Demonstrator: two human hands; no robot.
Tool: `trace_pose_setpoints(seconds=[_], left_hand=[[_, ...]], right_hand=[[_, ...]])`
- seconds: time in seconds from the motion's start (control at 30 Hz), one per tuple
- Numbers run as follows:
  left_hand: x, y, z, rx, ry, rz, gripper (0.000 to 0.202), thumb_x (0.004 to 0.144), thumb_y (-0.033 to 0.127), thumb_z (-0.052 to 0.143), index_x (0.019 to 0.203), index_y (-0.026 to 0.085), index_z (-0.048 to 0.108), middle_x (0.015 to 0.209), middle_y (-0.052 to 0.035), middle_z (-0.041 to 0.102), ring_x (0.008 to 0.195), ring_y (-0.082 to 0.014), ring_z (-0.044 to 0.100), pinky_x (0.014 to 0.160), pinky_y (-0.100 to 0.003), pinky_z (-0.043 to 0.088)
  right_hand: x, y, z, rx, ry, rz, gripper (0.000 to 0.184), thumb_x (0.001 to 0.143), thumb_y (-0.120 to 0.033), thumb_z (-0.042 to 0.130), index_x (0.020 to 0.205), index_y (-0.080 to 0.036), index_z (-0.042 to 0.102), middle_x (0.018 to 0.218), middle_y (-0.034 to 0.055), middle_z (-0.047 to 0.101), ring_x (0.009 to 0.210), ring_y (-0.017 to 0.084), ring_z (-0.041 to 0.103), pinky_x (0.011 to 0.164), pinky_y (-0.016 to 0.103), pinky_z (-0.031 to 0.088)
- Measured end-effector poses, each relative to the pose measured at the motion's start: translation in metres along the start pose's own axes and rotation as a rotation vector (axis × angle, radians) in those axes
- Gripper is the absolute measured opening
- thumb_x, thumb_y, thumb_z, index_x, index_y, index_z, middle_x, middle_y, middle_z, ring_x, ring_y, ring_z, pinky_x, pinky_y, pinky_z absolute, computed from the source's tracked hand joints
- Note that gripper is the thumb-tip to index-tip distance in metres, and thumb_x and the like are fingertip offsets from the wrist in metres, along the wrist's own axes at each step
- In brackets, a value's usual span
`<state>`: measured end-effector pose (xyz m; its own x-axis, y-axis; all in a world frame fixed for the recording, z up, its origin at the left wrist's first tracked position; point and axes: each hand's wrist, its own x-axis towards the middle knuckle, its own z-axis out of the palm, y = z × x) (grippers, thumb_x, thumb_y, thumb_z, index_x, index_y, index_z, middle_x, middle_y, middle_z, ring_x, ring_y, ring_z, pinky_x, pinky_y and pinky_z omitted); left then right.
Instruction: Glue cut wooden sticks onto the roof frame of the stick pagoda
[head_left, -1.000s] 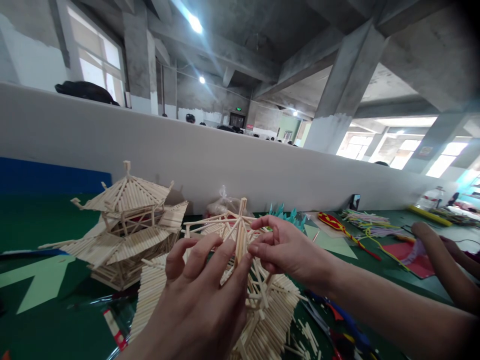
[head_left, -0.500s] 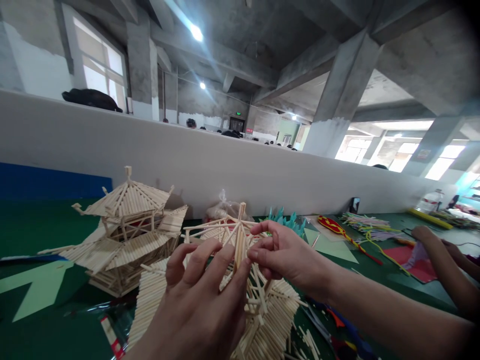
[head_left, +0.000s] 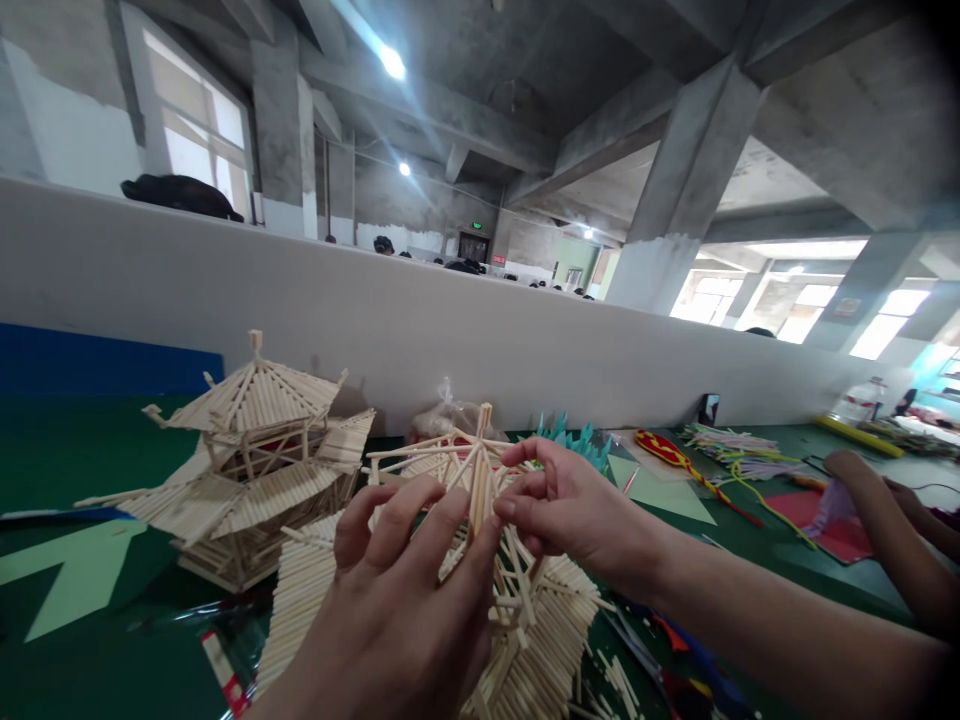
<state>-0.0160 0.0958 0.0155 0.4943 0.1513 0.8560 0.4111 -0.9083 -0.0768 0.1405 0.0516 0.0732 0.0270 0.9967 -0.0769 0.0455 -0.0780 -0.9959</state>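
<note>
A pagoda model of thin wooden sticks [head_left: 536,600] stands in front of me, with a spoked roof frame [head_left: 420,452] rising to a short post at its top. My left hand [head_left: 420,590] is closed, thumb and fingers pressed on wooden sticks [head_left: 480,490] that slope down from the post. From the right, my right hand [head_left: 574,505] pinches at the same sticks, its thumb and forefinger beside my left thumb. My hands hide much of the model's middle. To the left sits a similar stick pagoda [head_left: 259,450] with a covered roof.
Scissors [head_left: 637,645] and loose stick pieces [head_left: 619,685] lie at the lower right. Pale green paper [head_left: 86,575] rests on the left. A white partition [head_left: 300,300] runs behind the green table. At far right, another person's arm [head_left: 885,530] handles purple material beside red paper [head_left: 817,525].
My hands stay in nearly the same place on the sticks. The view has shifted very slightly.
</note>
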Motion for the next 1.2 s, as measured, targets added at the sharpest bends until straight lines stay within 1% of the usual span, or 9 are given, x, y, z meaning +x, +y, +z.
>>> trace_pose_setpoints(seconds=[0.2,0.33,0.53,0.67,0.83,0.93,1.0,1.13,1.2], left_hand=[[0.000,0.000,0.000,0.002,0.009,0.016,0.027,0.077,0.022,0.049,0.100,0.017,0.063,0.099,-0.0132,0.061,0.099,-0.0316,0.048,0.083,-0.053,0.034],[0.001,0.001,-0.002,0.004,-0.011,0.014,0.028,0.076,0.019,0.050,0.101,0.017,0.062,0.099,-0.0128,0.061,0.099,-0.0318,0.048,0.083,-0.053,0.034],[0.001,0.000,-0.001,0.009,-0.014,0.018,0.025,0.077,0.021,0.050,0.098,0.018,0.063,0.099,-0.0128,0.061,0.100,-0.0322,0.047,0.083,-0.053,0.033],[0.001,0.000,-0.003,0.009,-0.023,0.010,0.027,0.078,0.022,0.048,0.101,0.019,0.062,0.099,-0.0127,0.060,0.101,-0.0323,0.046,0.083,-0.053,0.033],[0.001,0.000,-0.012,-0.006,-0.057,0.006,0.028,0.076,0.016,0.049,0.102,0.018,0.060,0.099,-0.0122,0.059,0.099,-0.0321,0.046,0.081,-0.053,0.034],[0.000,-0.001,-0.018,-0.027,-0.050,-0.012,0.028,0.075,0.015,0.051,0.102,0.018,0.059,0.102,-0.0103,0.057,0.100,-0.0307,0.045,0.083,-0.052,0.033],[-0.002,-0.001,-0.019,-0.044,-0.053,0.001,0.029,0.075,0.013,0.052,0.102,0.018,0.059,0.101,-0.0095,0.056,0.099,-0.0299,0.046,0.082,-0.050,0.034],[-0.009,0.001,-0.018,-0.051,-0.041,0.020,0.033,0.073,0.008,0.049,0.100,0.022,0.060,0.101,-0.0082,0.055,0.098,-0.0292,0.046,0.082,-0.051,0.033],[-0.013,0.002,-0.016,-0.039,-0.030,0.023,0.035,0.071,0.004,0.048,0.098,0.024,0.061,0.100,-0.0067,0.055,0.097,-0.0276,0.046,0.083,-0.051,0.032]], right_hand=[[0.000,0.000,0.000,-0.007,0.009,0.002,0.029,0.072,-0.007,0.055,0.092,-0.016,0.037,0.055,-0.0066,0.050,0.043,0.004,0.044,0.040,0.016,0.031],[-0.001,0.000,0.000,-0.020,0.018,-0.003,0.030,0.072,-0.008,0.056,0.096,-0.014,0.039,0.055,-0.0055,0.051,0.043,0.004,0.045,0.040,0.016,0.029],[-0.003,-0.001,-0.002,-0.060,0.037,-0.014,0.023,0.078,-0.014,0.051,0.099,-0.012,0.042,0.046,-0.0047,0.051,0.041,0.004,0.043,0.038,0.016,0.026],[-0.005,-0.001,-0.001,-0.048,0.042,-0.011,0.023,0.076,-0.011,0.053,0.095,-0.014,0.041,0.049,-0.0059,0.050,0.043,0.004,0.046,0.039,0.015,0.029],[-0.009,0.000,0.000,-0.057,0.046,-0.009,0.024,0.075,-0.008,0.053,0.094,-0.016,0.038,0.050,-0.0079,0.048,0.042,0.004,0.047,0.038,0.014,0.028],[-0.012,0.001,0.000,-0.071,0.040,0.004,0.027,0.074,-0.008,0.054,0.095,-0.016,0.038,0.052,-0.0075,0.050,0.043,0.004,0.048,0.039,0.013,0.030],[-0.015,0.002,-0.001,-0.071,0.036,0.005,0.029,0.074,-0.009,0.055,0.096,-0.016,0.038,0.056,-0.0064,0.051,0.044,0.004,0.049,0.040,0.014,0.032],[-0.018,0.005,-0.002,-0.054,0.033,-0.019,0.033,0.072,-0.012,0.059,0.097,-0.017,0.037,0.067,-0.0030,0.055,0.050,0.005,0.049,0.046,0.017,0.039],[-0.019,0.006,-0.002,-0.054,0.025,-0.026,0.036,0.071,-0.012,0.060,0.098,-0.017,0.037,0.068,-0.0023,0.056,0.053,0.006,0.049,0.049,0.018,0.042]])
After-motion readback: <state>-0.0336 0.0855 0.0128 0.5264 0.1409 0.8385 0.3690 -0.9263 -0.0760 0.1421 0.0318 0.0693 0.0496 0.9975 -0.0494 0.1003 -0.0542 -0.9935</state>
